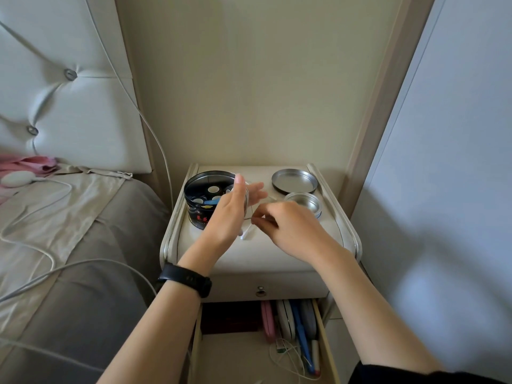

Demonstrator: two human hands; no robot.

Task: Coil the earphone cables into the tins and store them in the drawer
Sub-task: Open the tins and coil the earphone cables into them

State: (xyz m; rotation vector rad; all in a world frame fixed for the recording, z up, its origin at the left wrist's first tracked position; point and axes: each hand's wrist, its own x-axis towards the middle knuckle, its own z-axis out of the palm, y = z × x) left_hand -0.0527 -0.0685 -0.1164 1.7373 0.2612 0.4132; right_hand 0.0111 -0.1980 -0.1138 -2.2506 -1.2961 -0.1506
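White earphone cable is held up over the nightstand, looped round the left hand. Its fingers are straight and spread, thumb up. One end of the cable dangles just below the palm. Right hand has fingers curled, pinching a strand of the cable beside the left palm.

Behind the left hand sits a black round tin, open, with small items inside. To the right is a small silver tin, also open, with a silver lid lying flat just behind it. All three rest on the pale padded top.

Below, the upper drawer front is closed, with a knob. The lower drawer is pulled out — cases, blue pens and a loose white cord lie along its right side.

Black wristband is on the left wrist. A bed with grey-beige bedding and white cables across it stands to the left — tufted headboard, beige wall, pale panel on the right.
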